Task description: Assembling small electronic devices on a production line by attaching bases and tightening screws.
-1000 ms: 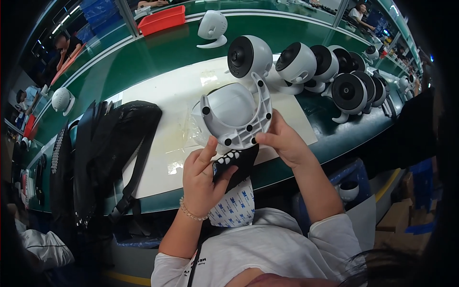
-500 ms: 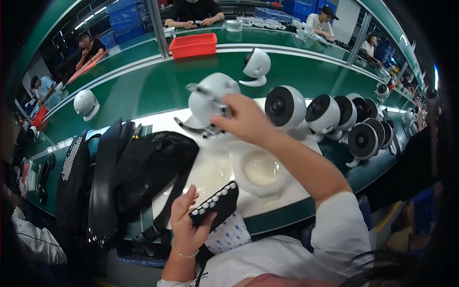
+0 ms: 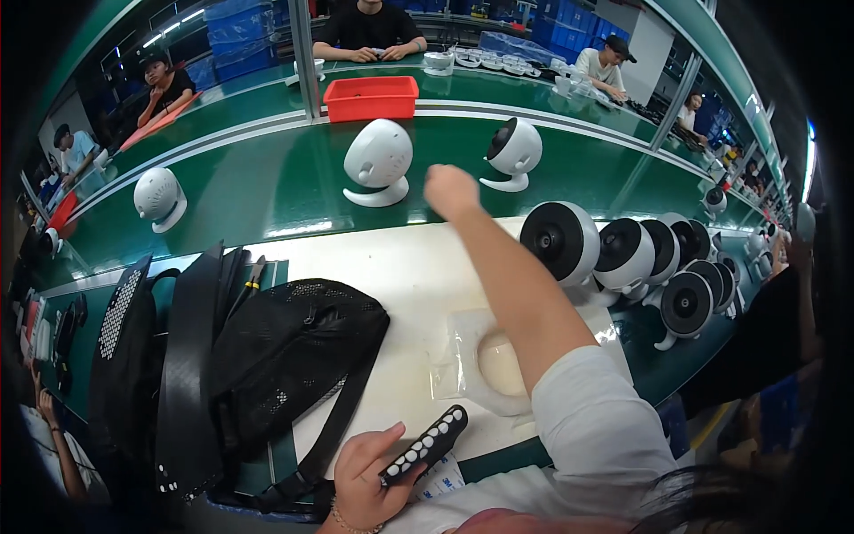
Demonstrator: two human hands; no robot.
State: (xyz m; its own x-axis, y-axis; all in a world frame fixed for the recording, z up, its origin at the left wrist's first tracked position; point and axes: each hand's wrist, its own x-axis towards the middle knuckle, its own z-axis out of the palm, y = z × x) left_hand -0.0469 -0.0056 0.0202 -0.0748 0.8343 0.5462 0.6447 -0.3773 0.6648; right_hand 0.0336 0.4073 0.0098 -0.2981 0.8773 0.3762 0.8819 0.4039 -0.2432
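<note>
Ann: What does the person's left hand (image 3: 369, 485) have?

Ben: A black strip (image 3: 425, 445) with white dots. The hand is wrapped around the low end of it, and the other end pokes out ahead, to the right.

Ann: And the right hand (image 3: 452, 191)?

Ben: That one is way out over the green table (image 3: 267, 214). It looks curled up, but the fingertips are hidden — nobody can tell how tight they are, or if they hold anything.

Ann: What is close to it?

Ben: A plain white ball (image 3: 378, 153) on a curved foot is near it on the left, and a black-faced ball (image 3: 520, 147) is near it on the right.

Ann: What else?

Ben: Past the right hand is a red tray (image 3: 370, 109). Back from it, to the right, is a row of white balls (image 3: 627, 249). A white ring (image 3: 465, 356) lies ahead of the left hand, a bit to the right — and a black bag (image 3: 289, 356) is on that hand's left.
</note>
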